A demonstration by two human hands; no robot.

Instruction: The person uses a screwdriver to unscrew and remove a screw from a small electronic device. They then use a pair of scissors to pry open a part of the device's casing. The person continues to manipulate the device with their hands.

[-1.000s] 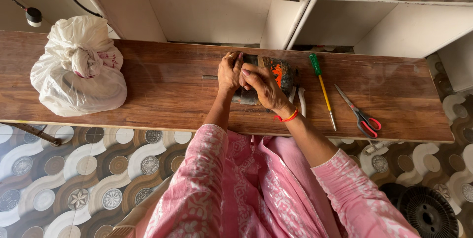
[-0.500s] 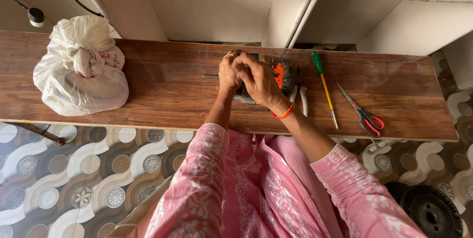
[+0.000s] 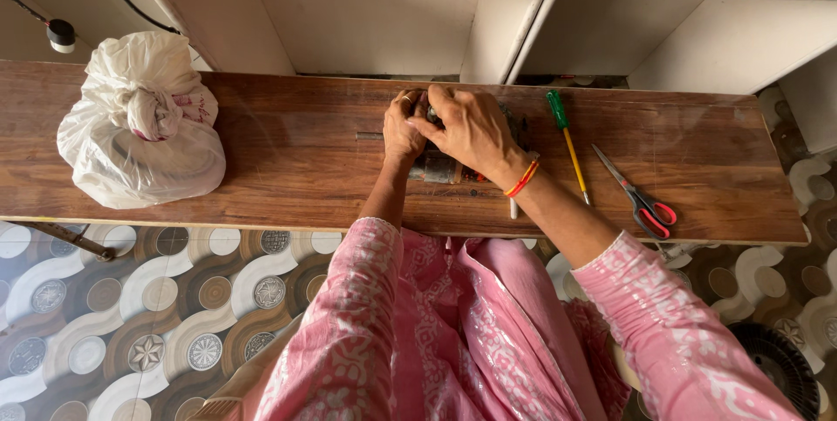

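Both hands sit on a dark device at the middle of the wooden board. The left hand curls closed around its left end; the right hand lies over it, fingers bent, gripping the top.

A reddish-brown wood-grain surface. On its left, a white plastic bag, knotted, with a hint of pink print showing through. Right of centre, a screwdriver with a green handle and yellow shaft, and scissors with red handles and silver blades. A dark grey object sits under the hands. An orange-red band circles the right wrist. Pink sleeves carry a white floral print. The floor has brown, grey and cream swirls with round medallions. White shelves behind.
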